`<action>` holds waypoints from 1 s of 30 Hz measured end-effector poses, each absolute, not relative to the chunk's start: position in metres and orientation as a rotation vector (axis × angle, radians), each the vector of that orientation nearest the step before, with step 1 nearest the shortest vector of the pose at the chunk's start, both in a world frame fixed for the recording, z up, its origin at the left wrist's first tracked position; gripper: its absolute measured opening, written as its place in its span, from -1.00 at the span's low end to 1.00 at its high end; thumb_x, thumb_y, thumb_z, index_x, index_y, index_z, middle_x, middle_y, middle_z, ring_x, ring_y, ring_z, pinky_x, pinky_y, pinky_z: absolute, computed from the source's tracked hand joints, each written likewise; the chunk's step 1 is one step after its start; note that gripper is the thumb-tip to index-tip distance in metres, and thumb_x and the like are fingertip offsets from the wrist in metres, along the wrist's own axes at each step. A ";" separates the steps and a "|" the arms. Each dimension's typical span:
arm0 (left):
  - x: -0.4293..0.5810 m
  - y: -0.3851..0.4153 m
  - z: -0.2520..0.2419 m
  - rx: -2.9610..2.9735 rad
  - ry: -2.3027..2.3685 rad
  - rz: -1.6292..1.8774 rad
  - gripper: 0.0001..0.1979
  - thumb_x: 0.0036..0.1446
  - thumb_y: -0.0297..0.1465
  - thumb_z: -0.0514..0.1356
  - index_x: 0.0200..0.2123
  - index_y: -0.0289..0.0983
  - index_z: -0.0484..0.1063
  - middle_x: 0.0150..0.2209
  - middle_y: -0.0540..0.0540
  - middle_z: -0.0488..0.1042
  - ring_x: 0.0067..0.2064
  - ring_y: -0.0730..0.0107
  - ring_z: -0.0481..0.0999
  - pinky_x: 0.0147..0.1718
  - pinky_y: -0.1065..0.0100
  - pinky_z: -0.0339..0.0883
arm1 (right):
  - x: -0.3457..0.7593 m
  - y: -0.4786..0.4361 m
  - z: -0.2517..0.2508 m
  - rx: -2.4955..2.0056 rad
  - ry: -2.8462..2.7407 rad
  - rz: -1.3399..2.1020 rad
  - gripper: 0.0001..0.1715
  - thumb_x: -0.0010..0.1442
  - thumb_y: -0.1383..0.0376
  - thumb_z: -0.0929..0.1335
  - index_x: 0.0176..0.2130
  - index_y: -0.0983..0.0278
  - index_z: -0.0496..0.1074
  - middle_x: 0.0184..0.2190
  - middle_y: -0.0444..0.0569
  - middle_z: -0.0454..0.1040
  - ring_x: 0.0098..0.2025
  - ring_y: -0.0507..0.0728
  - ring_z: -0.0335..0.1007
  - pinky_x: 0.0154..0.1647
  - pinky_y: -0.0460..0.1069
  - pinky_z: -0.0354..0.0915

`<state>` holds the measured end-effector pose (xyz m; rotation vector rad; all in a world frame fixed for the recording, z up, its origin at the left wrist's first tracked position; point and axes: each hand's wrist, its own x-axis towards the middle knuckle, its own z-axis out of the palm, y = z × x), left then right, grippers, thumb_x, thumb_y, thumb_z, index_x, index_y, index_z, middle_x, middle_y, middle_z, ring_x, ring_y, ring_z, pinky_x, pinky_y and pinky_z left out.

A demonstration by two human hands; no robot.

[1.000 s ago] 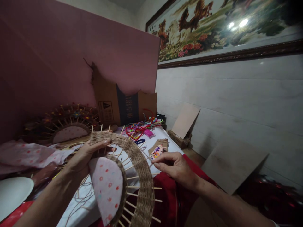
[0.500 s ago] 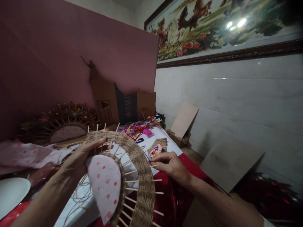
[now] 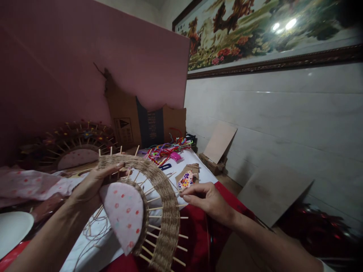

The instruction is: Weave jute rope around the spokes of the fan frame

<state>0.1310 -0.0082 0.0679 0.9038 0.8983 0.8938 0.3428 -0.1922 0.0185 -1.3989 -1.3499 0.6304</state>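
My left hand (image 3: pixel 93 185) is closed round the upper left of a half-round woven twine piece (image 3: pixel 169 211), thumb in front. Thin wooden sticks (image 3: pixel 154 226) spread like rays through its woven band. At its centre is a half-circle covered in white cloth with red spots (image 3: pixel 123 215). At the band's right edge, my right hand (image 3: pixel 207 200) pinches thumb and forefinger together beside a stick end. Its fingertips seem to hold the brown twine, and a thin strand hangs below that hand. The tips partly hide the grip.
Loose twine (image 3: pixel 98 226) lies on the white table (image 3: pixel 202 166). Farther back are colourful pipe cleaners (image 3: pixel 163 153), a pink packet (image 3: pixel 176 156) and a flower-patterned piece on cardboard (image 3: pixel 187 179). A similar rayed piece (image 3: pixel 78 156) stands behind, left of a cardboard box (image 3: pixel 126 121). A white plate (image 3: pixel 14 230) is at left.
The woven piece has shifted slightly left in view with my left hand. My right fingertips have moved slightly, from just below a stick end to right at one.
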 end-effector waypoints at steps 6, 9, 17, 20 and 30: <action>0.131 -0.005 0.065 0.988 0.882 0.924 -0.90 -0.10 -0.57 0.19 -0.42 -0.34 0.44 -0.58 -0.14 0.54 -0.65 0.34 0.48 -0.75 0.42 0.36 | 0.339 -0.200 0.023 -1.445 -1.454 0.486 -0.84 0.08 0.31 0.32 -0.39 0.31 0.50 -0.42 -0.03 0.52 -0.36 0.06 0.38 -0.33 -0.06 0.26; 0.130 -0.003 0.063 0.989 0.874 0.932 -0.90 -0.10 -0.58 0.19 -0.42 -0.35 0.43 -0.59 -0.14 0.54 -0.65 0.35 0.48 -0.74 0.40 0.37 | 0.337 -0.200 0.021 -1.426 -1.507 0.404 -0.85 0.08 0.33 0.32 -0.36 0.29 0.50 -0.41 -0.05 0.51 -0.36 0.04 0.39 -0.33 -0.07 0.26; 0.130 -0.001 0.061 0.985 0.844 0.979 -0.88 -0.11 -0.60 0.18 -0.42 -0.35 0.43 -0.58 -0.12 0.54 -0.63 0.34 0.49 -0.72 0.39 0.38 | 0.335 -0.201 0.016 -1.382 -1.550 0.124 -0.84 0.07 0.39 0.32 -0.30 0.29 0.48 -0.44 -0.04 0.51 -0.43 0.02 0.38 -0.41 -0.10 0.25; 0.131 -0.001 0.061 0.970 0.846 0.985 -0.87 -0.11 -0.60 0.17 -0.41 -0.34 0.43 -0.58 -0.12 0.54 -0.62 0.34 0.50 -0.72 0.39 0.39 | 0.333 -0.202 0.017 -1.312 -1.637 0.078 -0.82 0.07 0.42 0.30 -0.29 0.29 0.48 -0.44 -0.04 0.51 -0.43 0.01 0.37 -0.41 -0.11 0.25; 0.130 -0.003 0.065 0.931 0.850 0.977 -0.88 -0.09 -0.60 0.15 -0.42 -0.35 0.43 -0.58 -0.15 0.54 -0.61 0.30 0.51 -0.70 0.38 0.40 | 0.332 -0.203 0.016 -1.385 -1.571 0.153 -0.85 0.09 0.37 0.29 -0.33 0.29 0.47 -0.48 -0.04 0.48 -0.46 0.03 0.34 -0.43 -0.08 0.22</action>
